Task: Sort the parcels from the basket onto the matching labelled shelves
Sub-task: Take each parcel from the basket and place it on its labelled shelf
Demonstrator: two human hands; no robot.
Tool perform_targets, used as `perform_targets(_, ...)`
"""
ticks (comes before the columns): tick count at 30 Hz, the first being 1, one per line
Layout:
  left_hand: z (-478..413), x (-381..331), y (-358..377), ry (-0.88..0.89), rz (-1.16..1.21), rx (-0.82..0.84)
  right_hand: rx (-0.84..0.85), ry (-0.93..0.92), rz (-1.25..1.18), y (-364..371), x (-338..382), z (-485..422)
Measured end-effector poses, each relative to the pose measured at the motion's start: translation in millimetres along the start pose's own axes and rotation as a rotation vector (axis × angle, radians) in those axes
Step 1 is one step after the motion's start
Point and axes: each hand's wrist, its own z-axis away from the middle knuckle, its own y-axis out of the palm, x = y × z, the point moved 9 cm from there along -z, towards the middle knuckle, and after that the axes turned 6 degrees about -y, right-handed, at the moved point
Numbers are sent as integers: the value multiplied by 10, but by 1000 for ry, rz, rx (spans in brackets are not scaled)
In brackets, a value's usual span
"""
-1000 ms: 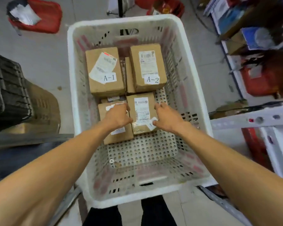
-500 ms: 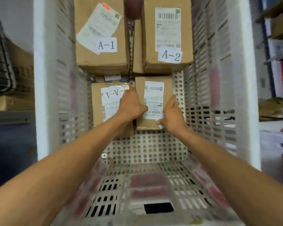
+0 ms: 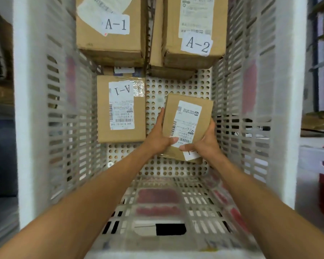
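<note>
While both hands clamp the small parcel (image 3: 187, 126) between them, the grip is a closed one. The left hand (image 3: 158, 135) curls along its left edge with the thumb across the top face. The right hand (image 3: 206, 144) wraps the near right corner, its thumb lying on the white shelf tag (image 3: 192, 154). That thumb hides most of the code, so sliding it aside to read the tag before choosing a shelf seems wise. The parcel is tilted in the near right part of the basket (image 3: 251, 109), apparently raised off the floor. Lifting it straight up should clear the right wall and the A-1 parcel (image 3: 121, 109) lying just to its left.
</note>
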Motion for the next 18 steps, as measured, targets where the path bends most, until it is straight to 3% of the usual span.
perform_targets(6, 164, -30, 53, 22, -69, 25, 18, -27, -61, -6, 80, 174)
perform_targets(9, 434, -189, -54, 50, -83, -56, 33, -44, -29, 6, 262, 358)
perform_targets(18, 1531, -1251, -247, 296, -156, -78, -12, -271, 18, -294, 1599, 1127)
